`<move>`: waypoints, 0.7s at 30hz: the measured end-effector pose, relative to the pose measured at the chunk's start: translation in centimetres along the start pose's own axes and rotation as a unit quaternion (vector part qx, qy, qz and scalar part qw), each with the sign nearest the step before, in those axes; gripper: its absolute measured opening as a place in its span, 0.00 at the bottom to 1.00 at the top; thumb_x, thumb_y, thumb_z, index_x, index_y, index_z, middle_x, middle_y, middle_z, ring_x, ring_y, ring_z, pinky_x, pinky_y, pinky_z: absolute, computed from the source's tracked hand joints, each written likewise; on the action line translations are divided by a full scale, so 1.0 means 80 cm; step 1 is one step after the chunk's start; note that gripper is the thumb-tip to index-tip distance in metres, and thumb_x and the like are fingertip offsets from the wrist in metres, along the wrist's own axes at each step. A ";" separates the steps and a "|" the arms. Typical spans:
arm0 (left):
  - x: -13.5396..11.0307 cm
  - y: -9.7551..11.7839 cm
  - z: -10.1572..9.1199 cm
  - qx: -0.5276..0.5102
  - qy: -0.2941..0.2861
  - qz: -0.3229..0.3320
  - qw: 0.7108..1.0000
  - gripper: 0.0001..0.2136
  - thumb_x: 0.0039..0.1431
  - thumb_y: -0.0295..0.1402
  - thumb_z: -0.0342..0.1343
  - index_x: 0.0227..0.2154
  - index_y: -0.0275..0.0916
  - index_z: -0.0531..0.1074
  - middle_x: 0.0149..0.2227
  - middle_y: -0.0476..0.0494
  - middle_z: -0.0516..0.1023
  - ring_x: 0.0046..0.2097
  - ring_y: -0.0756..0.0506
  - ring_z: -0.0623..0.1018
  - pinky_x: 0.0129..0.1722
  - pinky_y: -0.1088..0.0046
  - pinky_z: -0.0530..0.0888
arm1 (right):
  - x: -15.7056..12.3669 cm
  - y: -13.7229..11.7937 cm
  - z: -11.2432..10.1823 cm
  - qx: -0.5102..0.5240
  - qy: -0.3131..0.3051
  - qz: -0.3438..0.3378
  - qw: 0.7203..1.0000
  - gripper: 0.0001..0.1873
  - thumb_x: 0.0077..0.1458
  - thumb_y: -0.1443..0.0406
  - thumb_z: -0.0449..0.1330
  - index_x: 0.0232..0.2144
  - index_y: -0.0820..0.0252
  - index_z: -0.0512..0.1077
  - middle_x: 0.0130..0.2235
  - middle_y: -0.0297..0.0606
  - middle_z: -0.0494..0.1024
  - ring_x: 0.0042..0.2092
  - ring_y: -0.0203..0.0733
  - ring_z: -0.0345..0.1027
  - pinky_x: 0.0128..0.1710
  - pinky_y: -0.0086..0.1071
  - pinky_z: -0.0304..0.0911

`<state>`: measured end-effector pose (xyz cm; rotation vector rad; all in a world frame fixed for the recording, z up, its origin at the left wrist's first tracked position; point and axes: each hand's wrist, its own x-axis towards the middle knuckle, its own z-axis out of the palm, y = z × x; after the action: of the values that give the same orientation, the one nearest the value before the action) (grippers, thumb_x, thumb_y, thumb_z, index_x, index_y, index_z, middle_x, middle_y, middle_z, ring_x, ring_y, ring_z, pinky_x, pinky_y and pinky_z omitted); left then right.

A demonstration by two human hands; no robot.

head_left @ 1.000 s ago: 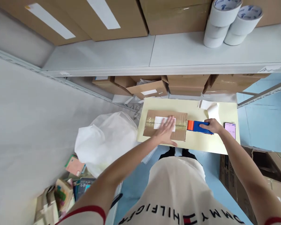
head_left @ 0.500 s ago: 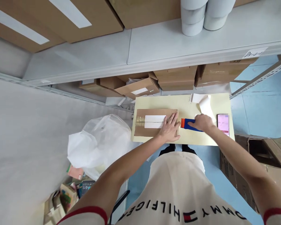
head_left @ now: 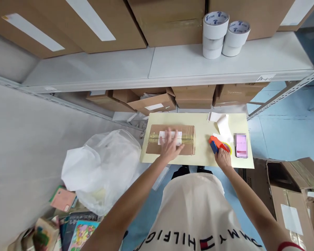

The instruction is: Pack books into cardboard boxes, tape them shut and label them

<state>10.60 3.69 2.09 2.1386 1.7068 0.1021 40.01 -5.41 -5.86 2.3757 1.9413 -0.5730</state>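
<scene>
A flat brown cardboard parcel (head_left: 188,137) with a white label and a clear tape strip lies on a small pale yellow table (head_left: 202,157). My left hand (head_left: 170,148) rests flat on the parcel's label, fingers spread. To the parcel's right, my right hand (head_left: 223,158) grips the handle of a blue and orange tape dispenser (head_left: 216,143) standing on the table. A phone with a pink screen (head_left: 240,145) lies just right of the dispenser. White paper strips (head_left: 223,123) lie behind it.
A white shelf (head_left: 172,66) above the table holds large cardboard boxes and stacked tape rolls (head_left: 219,35). More boxes sit under the shelf. A white plastic bag (head_left: 102,164) and books lie on the floor at left. Open cartons (head_left: 290,188) stand at right.
My left hand slid left along the parcel onto the label. My right hand pulled the tape dispenser away from the parcel's end and set it down by the phone.
</scene>
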 end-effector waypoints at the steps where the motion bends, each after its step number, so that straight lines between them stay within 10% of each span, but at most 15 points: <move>1: -0.004 -0.020 -0.004 -0.001 0.031 -0.049 0.998 0.40 0.62 0.54 0.49 0.70 0.39 0.46 0.73 0.30 0.36 0.72 0.27 0.36 0.65 0.36 0.39 | -0.004 0.003 0.011 0.005 -0.003 0.001 1.000 0.17 0.60 0.66 0.47 0.46 0.66 0.70 0.37 0.52 0.79 0.42 0.55 0.73 0.44 0.44 0.64; 6: -0.008 -0.112 -0.016 -0.129 0.081 -0.227 0.962 0.40 0.62 0.47 0.49 0.69 0.26 0.44 0.71 0.23 0.47 0.71 0.30 0.50 0.68 0.49 0.53 | -0.026 0.006 0.023 0.024 0.010 0.014 1.000 0.23 0.59 0.68 0.49 0.55 0.69 0.66 0.49 0.59 0.76 0.54 0.61 0.69 0.54 0.49 0.61; 10: -0.003 -0.151 -0.017 -0.280 0.073 -0.216 0.933 0.33 0.60 0.48 0.53 0.63 0.34 0.61 0.63 0.31 0.68 0.65 0.34 0.66 0.65 0.57 0.62 | -0.025 -0.024 0.002 0.091 0.095 -0.041 0.990 0.44 0.55 0.59 0.60 0.68 0.66 0.46 0.68 0.62 0.55 0.68 0.66 0.48 0.63 0.57 0.52; 14: -0.011 -0.157 -0.012 -0.493 0.026 -0.214 0.843 0.30 0.57 0.56 0.53 0.54 0.38 0.70 0.50 0.36 0.80 0.54 0.36 0.78 0.54 0.59 0.74 | -0.003 -0.085 -0.009 0.213 -0.014 -0.182 0.960 0.63 0.47 0.52 0.68 0.71 0.58 0.34 0.72 0.55 0.43 0.72 0.60 0.40 0.66 0.53 0.50; 18: -0.030 -0.162 -0.003 -0.641 -0.071 -0.264 0.718 0.32 0.54 0.63 0.49 0.43 0.38 0.76 0.38 0.36 0.83 0.46 0.35 0.82 0.44 0.59 0.78 | 0.010 -0.134 -0.002 0.389 -0.073 -0.196 0.897 0.64 0.46 0.51 0.68 0.71 0.55 0.32 0.71 0.53 0.49 0.70 0.57 0.46 0.64 0.52 0.55; 21: -0.037 -0.174 -0.002 -0.666 -0.052 -0.227 0.709 0.34 0.49 0.65 0.53 0.41 0.37 0.77 0.38 0.36 0.83 0.47 0.33 0.81 0.45 0.58 0.78 | 0.016 -0.146 -0.004 0.496 -0.056 -0.155 0.853 0.59 0.46 0.49 0.68 0.71 0.50 0.42 0.66 0.49 0.62 0.64 0.57 0.60 0.57 0.52 0.64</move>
<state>-2.98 3.32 -2.04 0.6084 1.2780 0.7767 29.20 -1.50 -3.48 2.2811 2.3183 -2.1217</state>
